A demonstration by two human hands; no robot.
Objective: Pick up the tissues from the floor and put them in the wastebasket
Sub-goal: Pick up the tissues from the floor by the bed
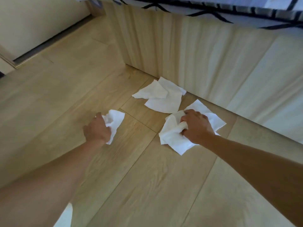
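My left hand (96, 130) is closed around a crumpled white tissue (114, 122), just above the wooden floor. My right hand (196, 126) presses down on and grips a larger spread white tissue (172, 138) that still lies on the floor. Beyond both hands, a third loose white tissue (161, 95) lies flat on the floor against the base of the bed. No wastebasket is in view.
A light wooden bed frame side (188, 51) rises at the back right, with striped bedding (246, 12) on top. A cream door or wall with a dark floor track (41, 45) runs along the back left. A white patch (65, 217) shows at the bottom edge.
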